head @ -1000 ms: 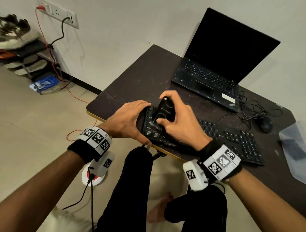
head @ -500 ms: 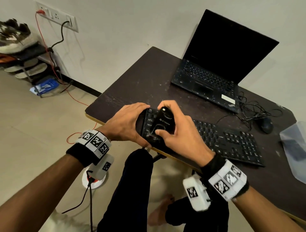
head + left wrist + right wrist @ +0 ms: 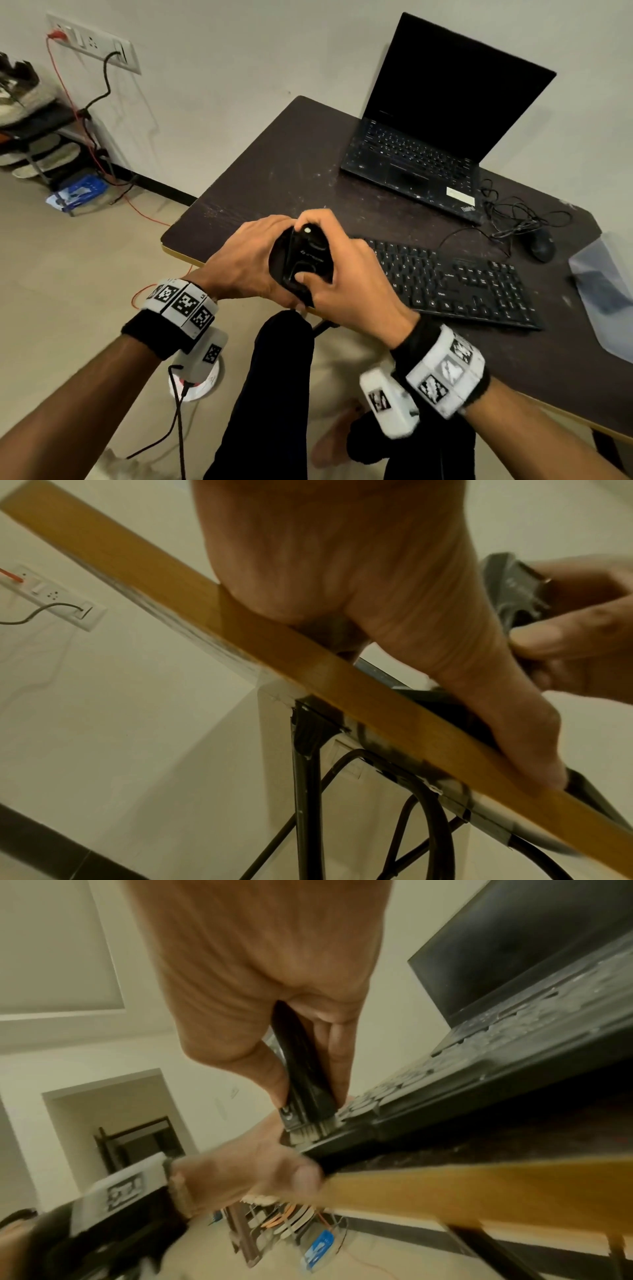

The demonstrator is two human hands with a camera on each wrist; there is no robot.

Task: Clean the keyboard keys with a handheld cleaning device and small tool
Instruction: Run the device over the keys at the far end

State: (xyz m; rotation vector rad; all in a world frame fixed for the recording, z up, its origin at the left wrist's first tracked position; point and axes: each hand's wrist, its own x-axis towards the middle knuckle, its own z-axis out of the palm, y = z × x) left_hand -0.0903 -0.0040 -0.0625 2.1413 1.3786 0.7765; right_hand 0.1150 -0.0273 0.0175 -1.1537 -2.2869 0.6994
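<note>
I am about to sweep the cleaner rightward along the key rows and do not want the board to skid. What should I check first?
1. Right hand grips black handheld cleaning device: ok.
2. Its brush end sits on the keys: ok.
3. Left hand holds the left end of the black full-size keyboard: ok.
4. Keys to the right bare of objects: ok.
5. Keyboard cable slack enough: cannot tell.
6. Device running: cannot tell.
</note>
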